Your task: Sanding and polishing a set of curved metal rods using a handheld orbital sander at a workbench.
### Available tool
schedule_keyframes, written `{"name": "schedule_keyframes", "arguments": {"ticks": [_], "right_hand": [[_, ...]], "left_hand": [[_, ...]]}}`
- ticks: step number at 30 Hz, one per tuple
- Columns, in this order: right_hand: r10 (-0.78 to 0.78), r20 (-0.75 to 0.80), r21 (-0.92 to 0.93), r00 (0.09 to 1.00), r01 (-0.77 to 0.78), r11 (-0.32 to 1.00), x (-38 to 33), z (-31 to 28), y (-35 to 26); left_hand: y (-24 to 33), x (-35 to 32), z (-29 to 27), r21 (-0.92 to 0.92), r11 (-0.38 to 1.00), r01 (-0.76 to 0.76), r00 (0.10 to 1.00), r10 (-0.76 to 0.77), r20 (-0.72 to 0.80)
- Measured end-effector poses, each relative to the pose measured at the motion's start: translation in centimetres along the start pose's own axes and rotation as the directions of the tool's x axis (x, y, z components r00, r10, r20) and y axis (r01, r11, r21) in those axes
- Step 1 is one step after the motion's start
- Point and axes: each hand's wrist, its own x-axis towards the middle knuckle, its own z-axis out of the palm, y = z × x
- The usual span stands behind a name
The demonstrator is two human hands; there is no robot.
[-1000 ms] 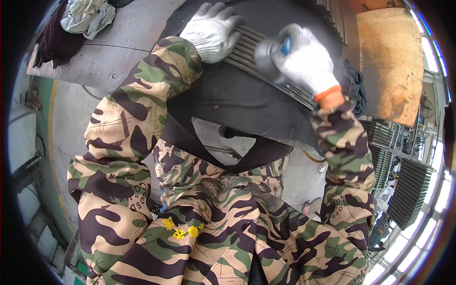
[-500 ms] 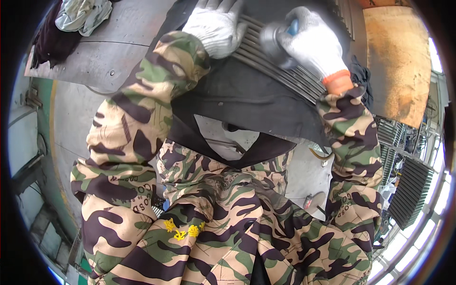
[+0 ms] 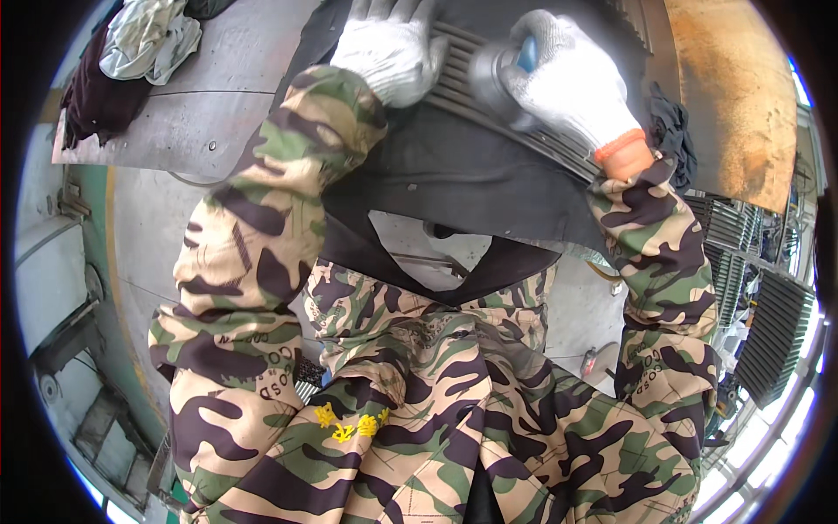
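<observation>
Several parallel dark metal bars (image 3: 458, 72) lie side by side in a slanting bundle on a black cloth (image 3: 419, 166). My left hand (image 3: 388, 51), in a white knit glove, lies flat at their left end with the fingers stretched out. My right hand (image 3: 572, 79), in a white glove with an orange cuff, is closed around a round grey power tool with a blue part (image 3: 499, 83), apparently a sander. The tool is blurred by motion and sits over the bars. Its underside is hidden.
On the metal table (image 3: 236, 87) at far left are a pale rag (image 3: 148, 39) and a dark maroon cloth (image 3: 100, 96). A rust-stained board (image 3: 729, 96) stands at the right, beside a crumpled dark cloth (image 3: 672, 140). Racked ribbed metal parts (image 3: 772, 332) are farther right.
The tool in my right hand has shifted slightly left along the bars. My left hand stays flat at the bars' left end. The whole view has shifted a little.
</observation>
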Motion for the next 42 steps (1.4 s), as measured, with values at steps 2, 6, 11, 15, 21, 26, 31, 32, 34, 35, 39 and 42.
{"name": "schedule_keyframes", "arguments": {"ticks": [2, 6, 11, 15, 21, 26, 31, 32, 34, 35, 39, 42], "right_hand": [[-0.038, 0.007, -0.021, 0.999, 0.038, 0.999, 0.2, -0.1, 0.0], [0.072, 0.067, -0.005, 0.995, -0.072, 0.997, 0.6, -0.3, 0.0], [-0.003, 0.012, 0.009, 1.000, 0.003, 1.000, -0.2, 0.1, 0.3], [0.038, 0.007, -0.006, 0.999, -0.038, 0.999, 0.1, 0.6, 0.8], [0.139, 0.124, -0.008, 0.982, -0.139, 0.990, 1.1, 0.4, 0.9], [0.063, 0.079, 0.028, 0.995, -0.066, 0.997, 0.9, -0.1, 0.8], [0.084, 0.043, 0.005, 0.996, -0.084, 0.996, 0.4, -0.3, 0.9], [0.103, 0.054, -0.006, 0.993, -0.103, 0.995, 0.2, -0.3, 0.9], [0.051, 0.016, 0.015, 0.999, -0.051, 0.999, -0.2, -0.2, 0.9], [-0.004, -0.025, 0.040, 1.000, 0.005, 0.999, -0.3, -0.1, 0.8], [0.088, 0.028, 0.018, 0.996, -0.089, 0.996, -0.4, 0.2, 1.0], [0.049, -0.003, 0.000, 0.999, -0.049, 0.999, -0.2, 0.3, 1.5]], "left_hand": [[0.0, 0.2, 0.1, -0.002, 1.000, 0.010, 1.000, -0.010, 0.015], [0.1, -0.8, -0.3, 0.047, 0.998, -0.038, 0.999, 0.036, 0.032], [-0.3, 0.7, 0.5, -0.002, 1.000, 0.028, 0.996, -0.027, 0.080], [-0.6, 3.2, 1.4, 0.029, 0.999, 0.025, 0.998, -0.027, 0.062], [-0.1, -0.1, -1.0, -0.006, 0.987, -0.162, 0.986, 0.162, -0.037], [0.7, 0.4, -1.1, -0.010, 1.000, -0.009, 0.997, 0.010, 0.082], [0.3, 0.0, -0.3, -0.020, 0.991, -0.132, 0.991, 0.131, -0.035], [0.2, 0.0, -0.1, 0.006, 0.983, -0.183, 0.978, 0.182, -0.103], [0.3, 0.5, 0.5, 0.022, 0.976, -0.218, 0.957, 0.218, -0.192], [0.5, 0.8, 0.9, -0.015, 0.999, -0.052, 0.999, 0.052, -0.016], [0.8, 2.4, 1.5, 0.010, 1.000, -0.018, 1.000, 0.018, -0.008], [1.0, 1.3, 0.7, 0.014, 0.999, -0.039, 0.999, 0.039, 0.024]]}}
